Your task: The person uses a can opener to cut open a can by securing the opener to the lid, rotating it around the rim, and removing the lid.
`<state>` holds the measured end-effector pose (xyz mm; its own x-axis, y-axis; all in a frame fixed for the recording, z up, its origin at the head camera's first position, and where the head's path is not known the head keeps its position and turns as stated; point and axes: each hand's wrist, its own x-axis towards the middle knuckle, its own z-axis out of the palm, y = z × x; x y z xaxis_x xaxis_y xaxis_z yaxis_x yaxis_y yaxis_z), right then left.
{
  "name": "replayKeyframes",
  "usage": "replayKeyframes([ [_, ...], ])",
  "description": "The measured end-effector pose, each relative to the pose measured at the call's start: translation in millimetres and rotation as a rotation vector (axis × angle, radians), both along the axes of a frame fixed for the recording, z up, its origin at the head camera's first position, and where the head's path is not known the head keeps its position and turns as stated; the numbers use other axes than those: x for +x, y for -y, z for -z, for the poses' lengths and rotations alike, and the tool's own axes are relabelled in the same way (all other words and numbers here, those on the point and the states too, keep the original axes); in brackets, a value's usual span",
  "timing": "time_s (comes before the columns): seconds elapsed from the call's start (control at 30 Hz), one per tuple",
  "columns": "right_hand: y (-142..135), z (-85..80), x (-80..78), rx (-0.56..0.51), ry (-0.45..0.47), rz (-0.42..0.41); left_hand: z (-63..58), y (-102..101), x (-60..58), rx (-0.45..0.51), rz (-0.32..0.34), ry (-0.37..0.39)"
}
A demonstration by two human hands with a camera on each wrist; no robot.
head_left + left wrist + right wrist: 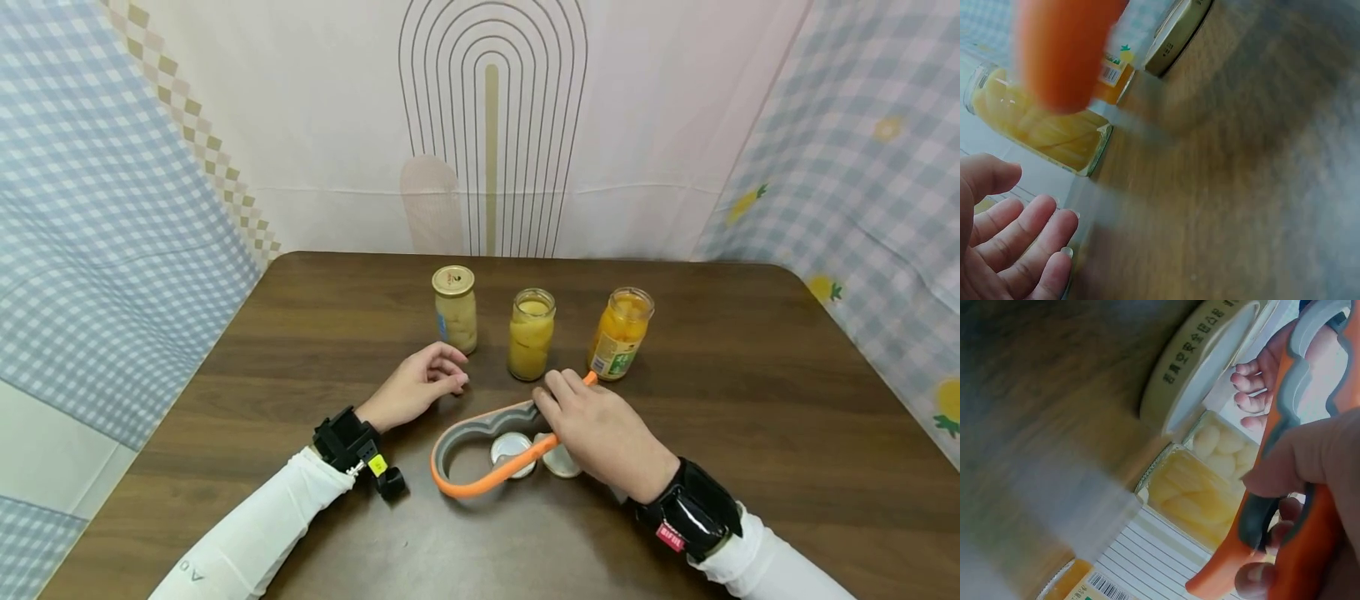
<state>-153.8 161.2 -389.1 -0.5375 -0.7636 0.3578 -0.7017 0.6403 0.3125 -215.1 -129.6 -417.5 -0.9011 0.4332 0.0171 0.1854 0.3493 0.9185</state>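
My right hand (600, 429) grips an orange and grey jar opener (487, 481) by its handles. In the right wrist view, the thumb presses across the opener's handle (1216, 572) while curled fingers show behind it. The opener's loop points left, above two loose jar lids (510, 445) on the table. My left hand (412, 387) holds nothing, its fingers loosely bent and the palm turned inward. Just beyond its fingertips stands a lidded jar (456, 323) of pale contents. An uncapped jar (531, 340) of yellow pieces is beside it, upright.
To the right stands another uncapped jar (618, 333), with orange contents and a label. The brown wooden table (337, 308) ends at a patterned cloth backdrop (315, 125). Checked cloth (862, 167) hangs at both sides.
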Motion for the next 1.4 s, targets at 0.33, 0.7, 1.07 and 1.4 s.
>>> replayKeyframes([
  [0.33,0,-0.5,0.6,0.006,-0.017,-0.03,-2.9,4,-1.6,0.023,-0.019,0.013],
  [0.7,1,-3.6,1.5,-0.051,0.017,-0.036,-1.5,11,-9.1,0.015,-0.094,0.005],
  [1.07,2,-1.7,1.2,-0.1,0.044,-0.04,1.0,13,-14.2,-0.022,-0.211,-0.071],
  [1.4,2,-4.0,1.2,-0.108,0.042,-0.033,3.6,10,-18.8,-0.033,-0.258,-0.042],
])
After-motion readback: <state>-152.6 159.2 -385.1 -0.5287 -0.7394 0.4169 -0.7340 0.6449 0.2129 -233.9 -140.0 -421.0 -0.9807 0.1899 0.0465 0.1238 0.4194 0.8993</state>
